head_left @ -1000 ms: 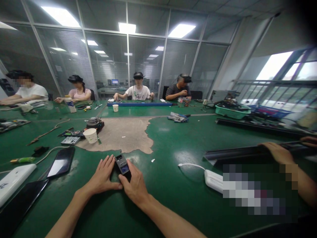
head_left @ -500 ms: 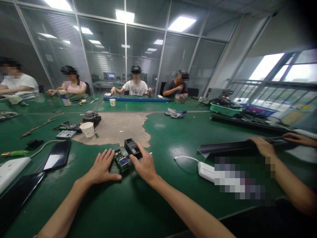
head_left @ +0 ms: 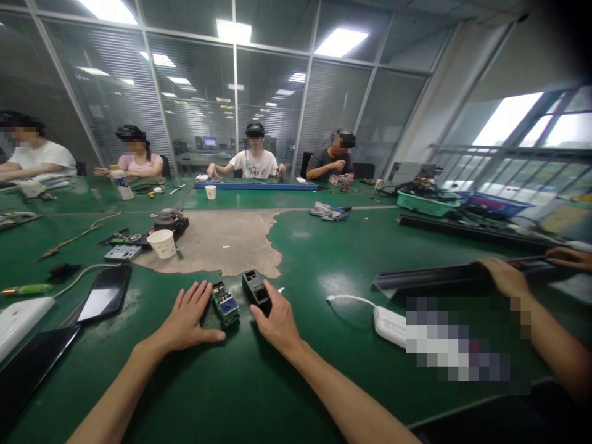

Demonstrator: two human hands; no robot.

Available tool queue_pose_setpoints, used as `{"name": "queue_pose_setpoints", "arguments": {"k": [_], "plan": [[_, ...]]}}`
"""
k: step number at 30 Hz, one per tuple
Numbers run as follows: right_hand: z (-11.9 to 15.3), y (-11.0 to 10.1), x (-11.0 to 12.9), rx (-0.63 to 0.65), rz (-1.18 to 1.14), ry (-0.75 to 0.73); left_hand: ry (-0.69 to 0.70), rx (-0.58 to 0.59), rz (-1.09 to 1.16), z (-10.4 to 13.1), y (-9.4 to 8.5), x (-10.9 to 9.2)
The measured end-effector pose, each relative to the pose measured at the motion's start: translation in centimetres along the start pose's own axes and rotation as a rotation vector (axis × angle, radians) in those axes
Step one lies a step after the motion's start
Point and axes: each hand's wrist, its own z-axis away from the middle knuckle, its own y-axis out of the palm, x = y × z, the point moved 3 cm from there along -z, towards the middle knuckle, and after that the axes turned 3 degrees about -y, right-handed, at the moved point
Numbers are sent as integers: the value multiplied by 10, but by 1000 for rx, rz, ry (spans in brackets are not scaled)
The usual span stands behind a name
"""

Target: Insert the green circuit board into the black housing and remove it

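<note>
The right hand [head_left: 280, 317] covers part of the black casing [head_left: 254, 288]; its curled fingers are hidden on the right side. Small parts on the circuit board [head_left: 225, 303] are too small to tell. On the left, a white power strip [head_left: 23, 322] and a glossy black panel [head_left: 37, 376] run past the edge. On the right, pixel blocks hide part of a white corded device [head_left: 390, 327]. Lettering on the far-left bottle [head_left: 122, 184] is unreadable.

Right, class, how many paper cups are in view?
2: one paper cup near the left edge of the brown patch, another paper cup farther back before the blue bar. Others may be hidden.
</note>
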Motion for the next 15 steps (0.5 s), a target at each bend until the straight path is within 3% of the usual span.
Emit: {"name": "queue_pose_setpoints", "arguments": {"k": [7, 15], "plan": [[4, 0, -1, -60, -20, -37, -4, -4, -12, 0, 0, -1], [-1, -5, 2, -40, -83, 59, -31, -9, 41, 0, -3, -3]]}}
